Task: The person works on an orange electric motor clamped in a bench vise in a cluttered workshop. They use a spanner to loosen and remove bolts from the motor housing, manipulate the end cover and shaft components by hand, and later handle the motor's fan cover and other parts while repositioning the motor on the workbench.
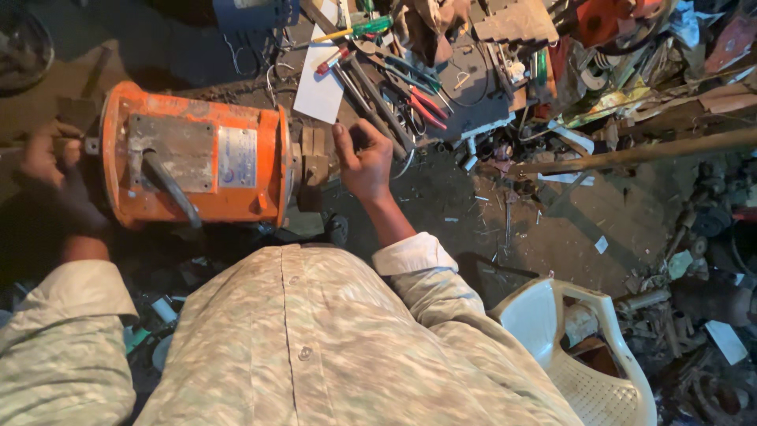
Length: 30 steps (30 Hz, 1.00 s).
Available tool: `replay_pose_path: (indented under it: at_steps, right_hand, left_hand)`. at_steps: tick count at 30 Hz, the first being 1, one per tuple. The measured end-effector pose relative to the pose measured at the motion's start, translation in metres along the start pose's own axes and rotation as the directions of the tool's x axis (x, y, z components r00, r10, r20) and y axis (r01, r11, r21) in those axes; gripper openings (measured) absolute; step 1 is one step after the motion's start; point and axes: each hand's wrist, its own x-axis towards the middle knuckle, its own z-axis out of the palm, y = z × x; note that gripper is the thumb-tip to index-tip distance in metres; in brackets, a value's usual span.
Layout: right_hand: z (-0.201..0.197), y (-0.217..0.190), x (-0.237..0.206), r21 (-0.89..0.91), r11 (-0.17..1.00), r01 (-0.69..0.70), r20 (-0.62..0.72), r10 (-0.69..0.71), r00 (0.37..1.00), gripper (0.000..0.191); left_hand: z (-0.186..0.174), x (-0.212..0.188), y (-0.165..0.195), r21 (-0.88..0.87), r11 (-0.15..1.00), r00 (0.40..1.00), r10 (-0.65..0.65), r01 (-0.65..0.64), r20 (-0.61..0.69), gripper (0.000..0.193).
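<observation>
An orange electric motor [197, 162] lies on its side in front of me, with a grey plate, a black cable and a pale label on top. My left hand [47, 158] grips its left end. My right hand [364, 162] is closed around the shaft end at the motor's right side, next to a brownish coupling block [314, 158]. Whether it holds a tool there I cannot tell.
Pliers with red handles [426, 106], screwdrivers [359, 30] and a white paper sheet [319, 83] lie beyond the motor. A wooden pole [631, 154] runs to the right. A white plastic chair [583, 355] stands at lower right. Scrap parts clutter the right side.
</observation>
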Motion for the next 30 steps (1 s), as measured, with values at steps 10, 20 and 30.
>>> replay_pose_path:
  at_steps: [10,20,30]
  right_hand:
    - [0.010,0.014,0.010,0.099,0.995,-0.001,-0.060,0.007,0.998,0.037]
    - [0.079,0.132,0.087,-0.187,0.748,-0.637,0.227,0.663,0.713,0.025]
    - [0.040,0.111,0.076,0.031,0.411,-0.911,0.451,0.808,0.379,0.036]
  left_hand:
    - [0.003,-0.022,-0.044,-0.118,0.987,0.993,-0.114,0.111,-0.020,0.042]
    - [0.008,-0.050,-0.029,-0.136,0.959,0.960,-0.264,0.250,-0.093,0.052]
    - [0.003,-0.007,0.005,0.026,0.993,0.992,-0.113,0.115,-0.063,0.049]
